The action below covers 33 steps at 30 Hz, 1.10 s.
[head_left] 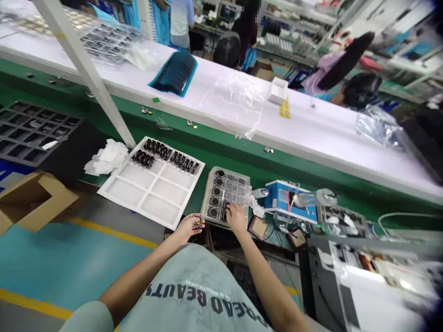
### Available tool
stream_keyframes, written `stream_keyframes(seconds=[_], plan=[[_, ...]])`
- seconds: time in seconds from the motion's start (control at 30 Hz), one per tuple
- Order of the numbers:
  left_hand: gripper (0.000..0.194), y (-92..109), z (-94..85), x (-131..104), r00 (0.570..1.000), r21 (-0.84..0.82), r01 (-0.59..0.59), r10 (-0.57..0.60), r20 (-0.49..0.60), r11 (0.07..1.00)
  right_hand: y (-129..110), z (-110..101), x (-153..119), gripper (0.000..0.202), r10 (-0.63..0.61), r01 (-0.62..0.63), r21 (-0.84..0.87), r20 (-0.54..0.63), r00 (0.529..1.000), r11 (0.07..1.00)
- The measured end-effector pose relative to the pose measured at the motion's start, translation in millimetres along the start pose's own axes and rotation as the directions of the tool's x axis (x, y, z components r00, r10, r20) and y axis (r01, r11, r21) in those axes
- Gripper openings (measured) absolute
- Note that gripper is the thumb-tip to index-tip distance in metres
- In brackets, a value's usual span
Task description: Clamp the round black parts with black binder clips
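My left hand (pixel 188 228) has its fingers closed around a small round part (pixel 197 221) with a dark rim and an orange-gold middle. Just right of it, my right hand (pixel 236 217) reaches over a clear plastic tray (pixel 231 173), fingers bent down at one of its lower pockets. Round black parts (pixel 217 191) fill the tray's left column, and some other pockets look bare. Whether my right fingertips grip the dark round part (pixel 226 205) beneath them cannot be made out. A white divided tray (pixel 152 184) lies to the left, with rows of black clip-like pieces (pixel 157 150) in its far compartments.
A blue box-shaped device (pixel 292 201) stands right of the clear tray, near a brown square block (pixel 258 227). Crumpled white tissue (pixel 107 157) and a cardboard box (pixel 34 200) are at left. A slanted white post (pixel 86 74) rises before the raised white shelf (pixel 311 127). Other people work beyond.
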State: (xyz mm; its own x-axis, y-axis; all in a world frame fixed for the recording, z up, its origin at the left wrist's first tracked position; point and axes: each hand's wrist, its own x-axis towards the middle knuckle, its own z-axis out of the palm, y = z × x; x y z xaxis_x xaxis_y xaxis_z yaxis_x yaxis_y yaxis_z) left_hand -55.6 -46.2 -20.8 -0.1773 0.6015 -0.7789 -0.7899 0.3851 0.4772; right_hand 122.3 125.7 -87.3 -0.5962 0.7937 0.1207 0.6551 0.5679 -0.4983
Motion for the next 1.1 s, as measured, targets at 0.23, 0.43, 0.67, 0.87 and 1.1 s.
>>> stream_keyframes(seconds=[0.23,0.43,0.67,0.87,1.1], plan=[[0.009,-12,15.2,-10,0.974,0.067,-0.225,0.225,0.005,0.972,-69,5,-42,0.039,0.173,-0.291,0.597,0.248,0.953,0.747],[0.019,-22,28.1,-11,0.970,0.261,-0.242,0.227,0.089,0.934,-91,-6,-56,0.038,0.196,-0.380,0.678,0.335,0.922,0.629],[0.027,-11,20.8,-1,0.973,0.427,-0.230,0.222,0.070,0.875,-15,-34,28,0.030,0.399,-0.406,0.287,0.084,0.913,0.868],[0.022,-3,7.4,-2,0.972,0.439,-0.234,0.217,0.089,0.868,8,-46,88,0.030,0.167,-0.077,-0.325,0.257,0.952,0.942],[0.030,8,-10.3,1,0.969,0.366,-0.244,0.241,0.056,0.898,4,-30,82,0.029,0.087,0.125,-0.502,0.377,0.922,0.856]])
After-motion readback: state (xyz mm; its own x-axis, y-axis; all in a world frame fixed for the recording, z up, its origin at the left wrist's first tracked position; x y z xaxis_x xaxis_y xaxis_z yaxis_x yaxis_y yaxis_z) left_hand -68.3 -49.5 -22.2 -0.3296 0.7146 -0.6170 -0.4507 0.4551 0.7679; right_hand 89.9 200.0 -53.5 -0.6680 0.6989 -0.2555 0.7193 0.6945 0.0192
